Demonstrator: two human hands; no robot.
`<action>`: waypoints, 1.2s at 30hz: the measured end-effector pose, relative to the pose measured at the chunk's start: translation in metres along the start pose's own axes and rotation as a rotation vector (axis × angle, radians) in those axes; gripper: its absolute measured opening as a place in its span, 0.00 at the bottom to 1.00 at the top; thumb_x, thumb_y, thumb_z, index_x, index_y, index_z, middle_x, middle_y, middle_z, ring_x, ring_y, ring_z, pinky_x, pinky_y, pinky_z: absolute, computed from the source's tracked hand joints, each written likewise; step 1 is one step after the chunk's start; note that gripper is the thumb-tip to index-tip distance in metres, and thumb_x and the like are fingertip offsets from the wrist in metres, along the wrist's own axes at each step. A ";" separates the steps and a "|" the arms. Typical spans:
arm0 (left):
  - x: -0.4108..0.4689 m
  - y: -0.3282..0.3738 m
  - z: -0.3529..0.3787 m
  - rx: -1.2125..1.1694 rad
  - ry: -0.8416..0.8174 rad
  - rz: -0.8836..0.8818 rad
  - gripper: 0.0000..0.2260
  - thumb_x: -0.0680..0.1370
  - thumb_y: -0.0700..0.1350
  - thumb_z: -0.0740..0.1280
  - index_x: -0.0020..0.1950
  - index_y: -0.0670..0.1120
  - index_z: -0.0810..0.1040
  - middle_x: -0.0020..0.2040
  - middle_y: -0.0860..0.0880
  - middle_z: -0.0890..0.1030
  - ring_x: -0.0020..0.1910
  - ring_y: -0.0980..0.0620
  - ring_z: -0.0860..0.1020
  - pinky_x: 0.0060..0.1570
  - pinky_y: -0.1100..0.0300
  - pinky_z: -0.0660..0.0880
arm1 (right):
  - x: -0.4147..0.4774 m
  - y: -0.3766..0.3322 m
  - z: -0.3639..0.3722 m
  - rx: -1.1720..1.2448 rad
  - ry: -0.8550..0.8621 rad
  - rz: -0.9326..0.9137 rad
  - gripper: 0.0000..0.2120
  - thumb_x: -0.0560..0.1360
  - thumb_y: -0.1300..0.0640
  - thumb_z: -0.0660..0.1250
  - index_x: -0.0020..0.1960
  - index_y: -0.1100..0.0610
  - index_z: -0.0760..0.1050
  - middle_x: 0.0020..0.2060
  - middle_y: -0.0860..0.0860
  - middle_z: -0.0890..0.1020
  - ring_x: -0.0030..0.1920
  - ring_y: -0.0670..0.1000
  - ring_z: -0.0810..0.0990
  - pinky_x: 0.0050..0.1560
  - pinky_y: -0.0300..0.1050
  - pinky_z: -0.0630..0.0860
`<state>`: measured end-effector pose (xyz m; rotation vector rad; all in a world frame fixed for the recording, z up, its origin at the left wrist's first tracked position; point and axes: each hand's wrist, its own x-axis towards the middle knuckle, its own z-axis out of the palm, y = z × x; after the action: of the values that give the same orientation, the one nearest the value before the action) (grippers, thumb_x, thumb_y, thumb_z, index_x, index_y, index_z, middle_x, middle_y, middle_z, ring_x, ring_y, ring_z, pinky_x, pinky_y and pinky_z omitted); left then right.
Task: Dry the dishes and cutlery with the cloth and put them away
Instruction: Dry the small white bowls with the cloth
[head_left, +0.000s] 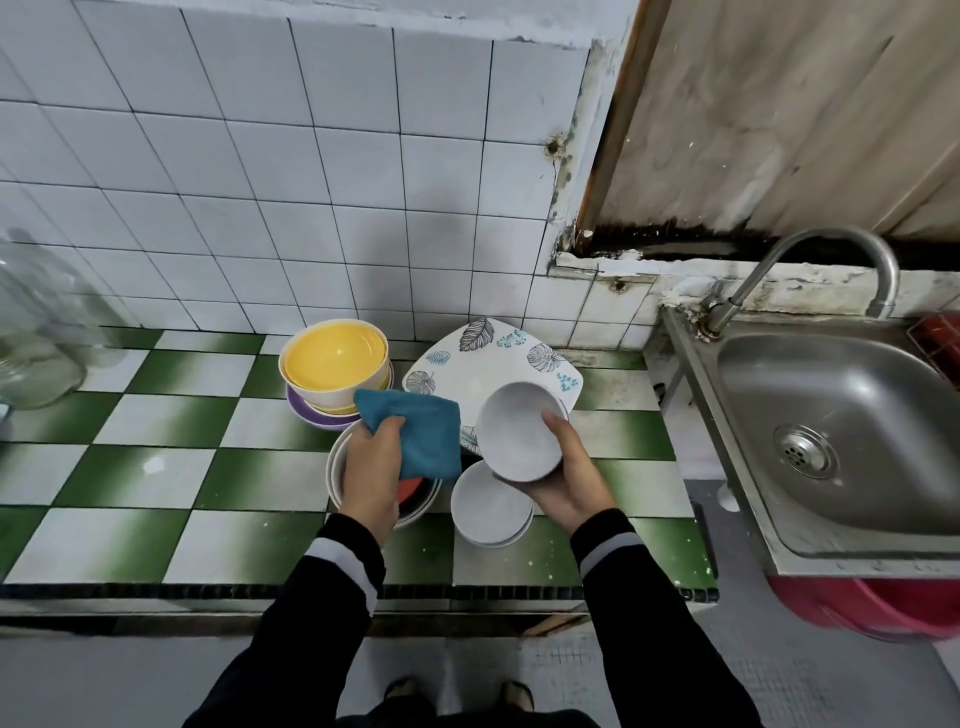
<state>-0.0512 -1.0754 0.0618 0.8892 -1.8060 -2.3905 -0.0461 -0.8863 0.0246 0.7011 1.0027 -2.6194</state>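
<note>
Near the frame's middle, the right hand (563, 470) is gripping a white bowl (519, 431) while the left hand (370, 467), clutching the blue cloth (415, 431), should be wiping its inside thoroughly.

The counter (156, 415) is a green-and-white checkerboard of tiles. The square plate (498, 358) on it is white with grey and teal leaf prints. Left of that plate, the stacked bowls (335, 364) are yellow inside, cream outside, over a purple dish (302, 413). In front of the plate, the cloth (426, 431) is teal-blue and the small bowl (514, 431) pale grey-white. Right of the plate the sink (841, 415) is steel grey.
</note>
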 end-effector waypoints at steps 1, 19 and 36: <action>-0.003 0.000 0.002 0.019 0.011 0.071 0.09 0.81 0.39 0.60 0.60 0.46 0.74 0.54 0.46 0.81 0.52 0.49 0.79 0.53 0.55 0.76 | 0.002 0.004 0.002 0.063 -0.031 0.029 0.34 0.70 0.52 0.76 0.72 0.55 0.67 0.68 0.61 0.74 0.65 0.65 0.75 0.51 0.66 0.79; -0.034 -0.008 0.022 0.930 -0.549 0.579 0.13 0.83 0.49 0.60 0.67 0.53 0.73 0.59 0.48 0.81 0.57 0.46 0.78 0.55 0.56 0.73 | -0.001 0.029 0.043 0.084 -0.154 0.064 0.27 0.74 0.36 0.62 0.54 0.59 0.83 0.47 0.57 0.84 0.49 0.53 0.85 0.57 0.48 0.80; -0.007 0.005 0.004 1.459 -0.658 0.781 0.23 0.82 0.50 0.58 0.77 0.51 0.62 0.76 0.50 0.67 0.75 0.51 0.63 0.74 0.60 0.55 | 0.018 0.017 0.051 0.032 -0.164 0.068 0.34 0.75 0.39 0.68 0.73 0.58 0.69 0.67 0.62 0.77 0.67 0.61 0.76 0.68 0.59 0.73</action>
<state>-0.0489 -1.0715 0.0700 -0.7704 -3.1490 -0.6369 -0.0728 -0.9342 0.0388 0.5085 0.8758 -2.5905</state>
